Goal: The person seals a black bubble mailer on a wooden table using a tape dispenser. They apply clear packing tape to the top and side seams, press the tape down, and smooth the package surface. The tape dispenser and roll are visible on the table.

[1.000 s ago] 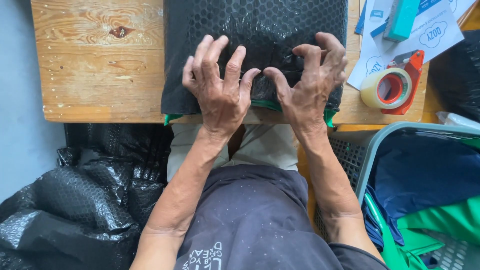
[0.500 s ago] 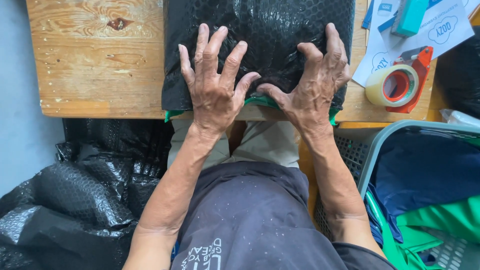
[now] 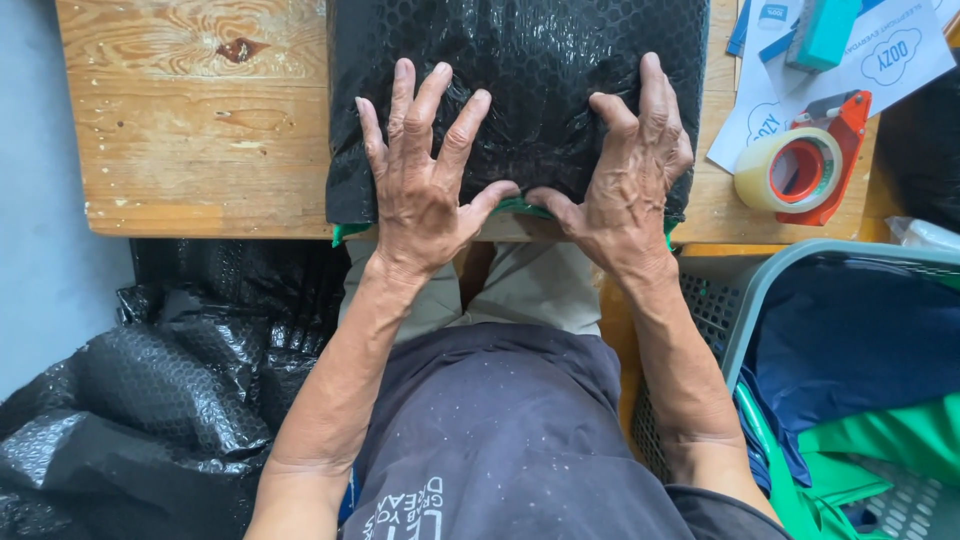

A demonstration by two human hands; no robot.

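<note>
Hands press flat on a black bubble-wrap mailer bag point(image 3: 520, 90), a glossy pouch with a honeycomb of small air cells, which lies on the pale, knotty wooden surface point(image 3: 190, 120) with its near edge overhanging the front. The left hand point(image 3: 425, 185) lies spread, fingers fanned and palm down on the bag's near left part, thumb stretched toward the middle. The right hand point(image 3: 630, 175) mirrors it on the near right part, fingers together and pointing away, thumb reaching inward until the two thumb tips nearly meet. Neither hand is clenched; both lie open and bear down on the plastic, which crinkles and shines around the fingertips. A strip of green fabric point(image 3: 515, 207) peeks out from under the bag's near edge, between and beside the thumbs.

To the right on the surface sits a roll of clear packing tape in an orange-red dispenser point(image 3: 805, 170), resting partly on white printed paper sheets point(image 3: 880, 60), with a teal rectangular block point(image 3: 825, 30) farther back. Below the surface at the left lies a heap of crumpled black bubble-wrap bags point(image 3: 130, 410). At the right stands a grey-green plastic basket with a perforated wall point(image 3: 730, 300), holding folded navy blue cloth point(image 3: 860, 350) and bright green cloth point(image 3: 890, 440).
</note>
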